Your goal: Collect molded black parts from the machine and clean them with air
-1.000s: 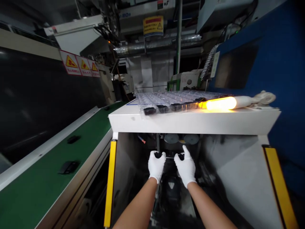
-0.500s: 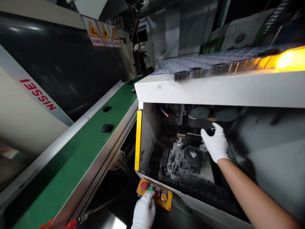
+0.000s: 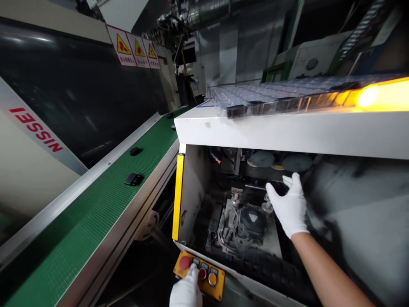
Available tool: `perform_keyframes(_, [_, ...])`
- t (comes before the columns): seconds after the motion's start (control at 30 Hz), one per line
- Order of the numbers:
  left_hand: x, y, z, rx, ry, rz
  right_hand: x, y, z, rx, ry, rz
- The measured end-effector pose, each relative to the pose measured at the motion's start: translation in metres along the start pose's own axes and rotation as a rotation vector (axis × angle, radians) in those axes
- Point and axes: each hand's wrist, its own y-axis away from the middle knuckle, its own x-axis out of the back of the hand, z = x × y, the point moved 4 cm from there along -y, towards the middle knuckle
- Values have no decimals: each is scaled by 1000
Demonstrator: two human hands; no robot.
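My left hand (image 3: 187, 290), in a white glove, is at the yellow control box (image 3: 219, 292). Its index finger points out and rests over the green button's place, hiding that button; the other fingers look curled in, with nothing in them. Beside the fingertip are a red mushroom button (image 3: 184, 262), a dark red button (image 3: 202, 273) and an orange button (image 3: 212, 279). My right hand (image 3: 289, 204), also gloved in white, is raised open inside the machine, thumb and fingers apart. Just beyond it is a dark fixture (image 3: 255, 181), on which small black parts are hard to make out.
Left of the machine runs a green conveyor belt (image 3: 105, 196) carrying black plastic parts (image 3: 134, 179). Clear trays (image 3: 271, 96) lie on the white machine top (image 3: 255, 130), near a glowing amber lamp (image 3: 380, 96). Round grey discs (image 3: 297, 162) hang inside. A yellow strip (image 3: 178, 196) edges the opening.
My left index finger has moved onto the green button, which showed before. My right hand's fingers have spread and lifted slightly from the fixture. The view has shifted a little.
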Motion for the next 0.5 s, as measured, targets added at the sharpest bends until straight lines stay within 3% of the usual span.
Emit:
perform_keyframes(0.13, [2,1,-1,17,-51,-39,22,16,-10,101,-73,154])
perform_keyframes(0.27, [3,-6,3,32,-58,-47,35,54,-22,244,-76,130])
perform_keyframes(0.37, [-1,-9,9,33,-37,-63,30,107,-27,328,-121,-11])
perform_keyframes(0.47, [-6,-1,12,21,7,-90,17,178,-32,371,-179,-282])
perform_keyframes(0.5, [-7,3,12,18,27,-99,12,201,-32,319,-150,-402])
